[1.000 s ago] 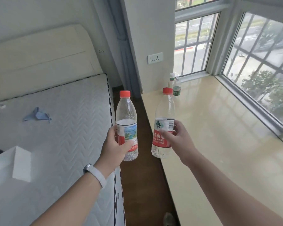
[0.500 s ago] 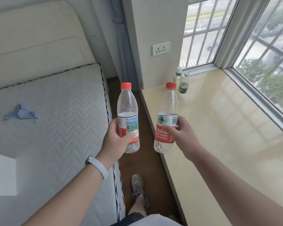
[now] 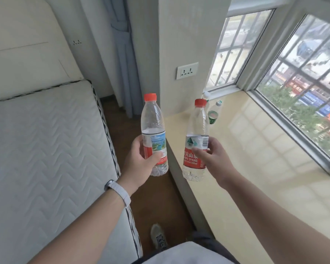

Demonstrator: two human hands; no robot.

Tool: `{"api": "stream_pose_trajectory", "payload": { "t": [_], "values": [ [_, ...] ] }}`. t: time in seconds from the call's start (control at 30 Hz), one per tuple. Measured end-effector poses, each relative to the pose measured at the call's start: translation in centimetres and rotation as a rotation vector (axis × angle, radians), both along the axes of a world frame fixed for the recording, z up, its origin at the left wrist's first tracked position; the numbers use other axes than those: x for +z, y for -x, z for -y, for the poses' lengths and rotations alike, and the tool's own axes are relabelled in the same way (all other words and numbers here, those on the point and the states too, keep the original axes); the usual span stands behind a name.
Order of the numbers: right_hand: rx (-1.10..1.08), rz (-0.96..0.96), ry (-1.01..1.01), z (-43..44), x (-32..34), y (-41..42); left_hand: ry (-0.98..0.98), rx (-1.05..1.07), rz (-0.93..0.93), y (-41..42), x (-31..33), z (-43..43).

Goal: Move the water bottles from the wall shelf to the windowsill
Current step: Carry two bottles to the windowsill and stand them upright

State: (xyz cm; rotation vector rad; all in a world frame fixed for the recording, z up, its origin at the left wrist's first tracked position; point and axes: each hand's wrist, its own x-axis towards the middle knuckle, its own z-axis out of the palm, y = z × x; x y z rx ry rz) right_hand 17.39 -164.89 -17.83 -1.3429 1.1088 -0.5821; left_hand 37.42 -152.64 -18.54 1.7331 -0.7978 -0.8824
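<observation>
My left hand (image 3: 141, 161) grips a clear red-capped water bottle (image 3: 152, 121) around its label, held upright over the floor gap beside the bed. My right hand (image 3: 213, 157) holds a second red-capped bottle with a red label (image 3: 196, 130), tilted slightly, at the near edge of the glossy beige windowsill (image 3: 255, 159). Two small green-labelled bottles (image 3: 213, 113) stand at the sill's far corner by the wall, partly hidden behind the right-hand bottle. The wall shelf is out of view.
A white quilted mattress (image 3: 46, 149) with a padded headboard fills the left. A narrow strip of brown wood floor (image 3: 154, 197) runs between bed and sill, with my shoe (image 3: 158, 235) on it. Barred windows (image 3: 303, 82) line the sill; a wall socket (image 3: 187, 70) and a grey curtain (image 3: 122, 63) lie ahead.
I have stepped forward along the gap; the sill corner and its small bottles are nearer. Both bottles stay in my hands, the right one now over the sill's edge.
</observation>
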Motion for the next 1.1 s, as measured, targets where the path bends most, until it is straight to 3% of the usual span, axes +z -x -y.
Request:
{"api": "stream_pose_trajectory", "payload": {
  "t": [0.5,0.87,1.1],
  "values": [
    [-0.090,0.004,-0.092,10.0,-4.2,-5.1,-0.096,-0.068,-0.043,-5.5,-3.8,10.2],
    [-0.142,0.014,-0.174,22.4,-8.1,-6.3,-0.216,-0.187,0.012,-6.7,-6.1,25.1],
    [-0.101,-0.035,-0.205,28.7,-11.4,-7.0,-0.282,-0.205,0.006,-6.5,-10.8,32.0]
  ]
}}
